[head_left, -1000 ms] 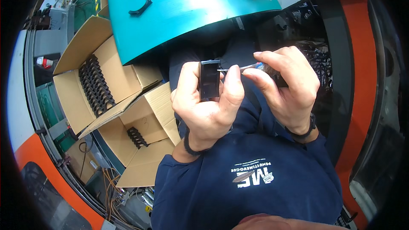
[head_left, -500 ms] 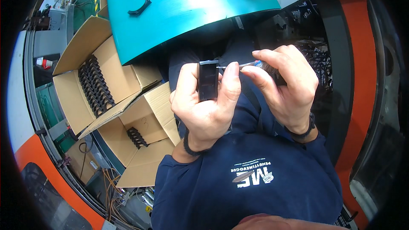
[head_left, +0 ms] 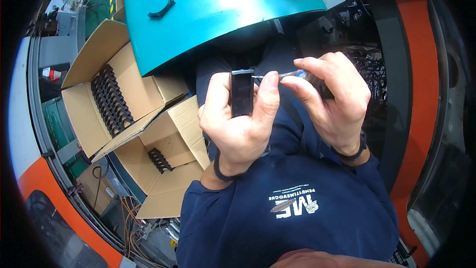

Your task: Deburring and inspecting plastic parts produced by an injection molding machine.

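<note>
Fingers point(head_left: 218, 87) of left hand point(head_left: 238, 136) grip black part point(head_left: 242, 94). Right hand point(head_left: 339, 99) holds thin tool point(head_left: 287, 75) (tip now nearer part's top edge).

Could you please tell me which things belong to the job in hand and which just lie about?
Job in hand:
black part, left hand
thin tool, right hand
probably the boxed black parts

Seemingly just lying about:
red-and-white object
white box

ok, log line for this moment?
left hand: grips black part; right hand: holds thin-bladed tool, tip at part's right edge; open cardboard boxes: black parts inside
</note>
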`<state>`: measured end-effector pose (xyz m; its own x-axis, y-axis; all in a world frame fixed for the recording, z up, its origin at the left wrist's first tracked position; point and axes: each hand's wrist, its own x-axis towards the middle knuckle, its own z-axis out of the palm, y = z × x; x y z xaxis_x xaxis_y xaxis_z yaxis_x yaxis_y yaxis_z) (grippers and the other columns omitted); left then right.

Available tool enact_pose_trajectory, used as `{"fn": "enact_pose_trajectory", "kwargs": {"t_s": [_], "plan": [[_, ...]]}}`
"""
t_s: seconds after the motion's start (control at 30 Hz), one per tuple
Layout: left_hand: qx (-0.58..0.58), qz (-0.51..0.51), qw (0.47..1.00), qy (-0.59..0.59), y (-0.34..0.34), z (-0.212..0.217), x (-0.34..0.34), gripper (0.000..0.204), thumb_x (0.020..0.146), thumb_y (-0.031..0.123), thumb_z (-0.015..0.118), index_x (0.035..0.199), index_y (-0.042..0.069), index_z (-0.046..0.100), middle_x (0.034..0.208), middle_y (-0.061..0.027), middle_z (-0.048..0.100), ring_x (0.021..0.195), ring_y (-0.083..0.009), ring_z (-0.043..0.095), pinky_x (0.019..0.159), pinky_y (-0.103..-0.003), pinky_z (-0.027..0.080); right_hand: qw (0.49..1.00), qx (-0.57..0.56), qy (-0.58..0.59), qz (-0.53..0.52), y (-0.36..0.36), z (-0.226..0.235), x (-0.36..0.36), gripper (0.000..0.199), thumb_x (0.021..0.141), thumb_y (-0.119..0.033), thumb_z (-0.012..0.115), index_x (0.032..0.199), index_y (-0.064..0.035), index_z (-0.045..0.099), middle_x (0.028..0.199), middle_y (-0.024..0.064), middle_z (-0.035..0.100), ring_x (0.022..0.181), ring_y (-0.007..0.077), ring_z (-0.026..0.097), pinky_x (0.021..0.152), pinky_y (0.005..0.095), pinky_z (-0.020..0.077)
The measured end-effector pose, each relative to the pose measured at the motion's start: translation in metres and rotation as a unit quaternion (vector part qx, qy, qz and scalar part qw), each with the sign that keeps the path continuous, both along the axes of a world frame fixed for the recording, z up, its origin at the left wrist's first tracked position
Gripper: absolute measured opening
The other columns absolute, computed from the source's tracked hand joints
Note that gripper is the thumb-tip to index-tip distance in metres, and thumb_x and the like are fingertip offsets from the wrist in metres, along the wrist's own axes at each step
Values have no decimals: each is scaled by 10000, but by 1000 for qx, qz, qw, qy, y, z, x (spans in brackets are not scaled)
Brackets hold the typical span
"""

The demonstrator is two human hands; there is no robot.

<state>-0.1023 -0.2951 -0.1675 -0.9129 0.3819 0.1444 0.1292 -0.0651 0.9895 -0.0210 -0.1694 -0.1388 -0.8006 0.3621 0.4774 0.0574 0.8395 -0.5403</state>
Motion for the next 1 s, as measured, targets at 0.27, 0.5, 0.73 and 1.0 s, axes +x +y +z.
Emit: {"fn": "enact_pose_trajectory", "kwargs": {"t_s": [0.27,0.5,0.73,1.0], "plan": [[71,-26,994,-79,-1,-12,-9,259,941,192,596,762,26,511,632,-14,493,466,-24,320,499,-188,299,996,-71,-11,-47,4,-10,5,232,731,-101,806,879,10,665,706,99,612,610,206,564,540,292,436],[132,-72,972,-181,2,-22,-22,214,926,156,565,781,2,527,741,-92,579,453,-45,348,443,-202,264,983,-127,-42,-129,14,-31,25,174,775,-72,774,878,15,665,725,107,615,640,202,582,576,285,445],[166,-83,966,-182,7,-23,-26,191,894,142,554,785,-12,525,650,-40,503,460,-53,367,559,-225,379,974,-145,-55,-167,22,-48,41,162,802,-93,754,877,21,666,751,120,633,666,208,602,607,294,454],[156,-78,972,-157,8,-12,-15,173,886,142,527,799,-6,507,639,-24,462,461,-54,348,711,-278,411,972,-158,-53,-166,21,-45,39,166,805,-98,752,878,22,665,738,115,620,657,201,594,595,292,447]]}}
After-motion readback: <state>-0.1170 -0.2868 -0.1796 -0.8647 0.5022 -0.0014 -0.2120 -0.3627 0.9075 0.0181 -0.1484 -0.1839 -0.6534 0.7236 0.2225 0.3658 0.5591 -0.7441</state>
